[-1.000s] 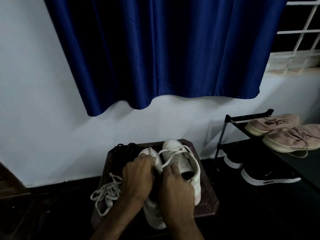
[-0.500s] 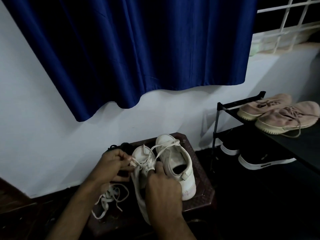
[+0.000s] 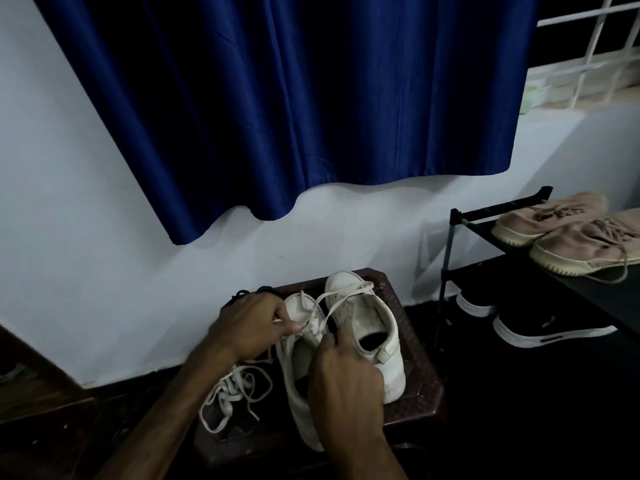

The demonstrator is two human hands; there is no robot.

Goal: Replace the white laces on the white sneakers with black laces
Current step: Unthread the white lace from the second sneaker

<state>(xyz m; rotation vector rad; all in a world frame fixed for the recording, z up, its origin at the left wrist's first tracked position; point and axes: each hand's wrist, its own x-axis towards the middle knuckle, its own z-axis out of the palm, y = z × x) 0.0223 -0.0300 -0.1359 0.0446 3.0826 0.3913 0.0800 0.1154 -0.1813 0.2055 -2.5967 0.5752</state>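
Left hand [image 3: 249, 327] edged nearer; dark stool [image 3: 420, 386] against white wall [image 3: 104, 271].

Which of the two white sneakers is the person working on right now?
The left white sneaker, lying between the hands: the left hand pinches its white lace and the right hand grips its upper. The other white sneaker stands beside it.

Left hand [image 3: 247, 327] pinching white lace [image 3: 320, 303], right hand [image 3: 343, 379] gripping left sneaker [image 3: 299, 375]
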